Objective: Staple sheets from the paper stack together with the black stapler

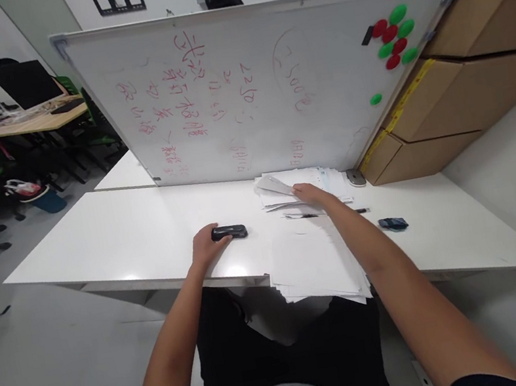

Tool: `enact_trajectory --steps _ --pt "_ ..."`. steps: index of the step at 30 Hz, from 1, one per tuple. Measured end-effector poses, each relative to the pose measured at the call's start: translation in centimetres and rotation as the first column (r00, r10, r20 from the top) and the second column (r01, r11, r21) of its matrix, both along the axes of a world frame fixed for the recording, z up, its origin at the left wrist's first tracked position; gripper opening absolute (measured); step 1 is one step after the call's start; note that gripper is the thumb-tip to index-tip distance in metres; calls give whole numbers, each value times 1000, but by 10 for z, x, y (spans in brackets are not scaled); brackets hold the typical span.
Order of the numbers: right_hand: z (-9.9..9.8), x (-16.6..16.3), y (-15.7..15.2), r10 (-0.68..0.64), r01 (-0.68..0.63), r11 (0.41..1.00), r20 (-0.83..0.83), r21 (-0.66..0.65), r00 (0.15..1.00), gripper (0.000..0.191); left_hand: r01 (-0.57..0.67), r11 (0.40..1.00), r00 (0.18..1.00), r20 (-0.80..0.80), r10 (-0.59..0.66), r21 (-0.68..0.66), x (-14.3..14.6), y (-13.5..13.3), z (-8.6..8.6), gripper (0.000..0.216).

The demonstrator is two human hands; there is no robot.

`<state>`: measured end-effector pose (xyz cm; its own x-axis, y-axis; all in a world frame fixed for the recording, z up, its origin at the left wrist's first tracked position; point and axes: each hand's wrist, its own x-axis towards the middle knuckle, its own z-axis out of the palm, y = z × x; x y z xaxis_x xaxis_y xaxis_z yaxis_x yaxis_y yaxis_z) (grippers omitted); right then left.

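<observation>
My left hand [206,245] rests on the white table [110,235] with its fingers closed round a black stapler [229,232]. My right hand [309,194] reaches farther back and pinches a sheet [274,185] lifted off the far stack of papers [326,181]. A second, larger stack of white papers [312,260] lies in front of me and hangs over the table's near edge. A black pen [302,215] lies between the two stacks.
A whiteboard [240,90] with red writing and red and green magnets [393,39] leans at the back of the table. Cardboard boxes [479,61] stand at right. A small dark object [393,223] lies right of the papers. Another person sits at a desk [33,119] far left.
</observation>
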<state>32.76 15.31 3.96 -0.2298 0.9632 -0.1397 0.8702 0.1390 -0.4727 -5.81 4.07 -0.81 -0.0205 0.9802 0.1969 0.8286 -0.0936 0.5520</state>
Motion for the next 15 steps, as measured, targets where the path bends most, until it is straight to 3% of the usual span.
enact_trajectory --steps 8,15 --pt "-16 -12 -23 -128 142 983 -129 112 983 32 -16 1000 1000 7 16 -21 1 1 2 58" --pt "-9 -15 -31 -205 241 960 -229 143 952 30 -7 1000 1000 1 7 -11 0 -1 1 57"
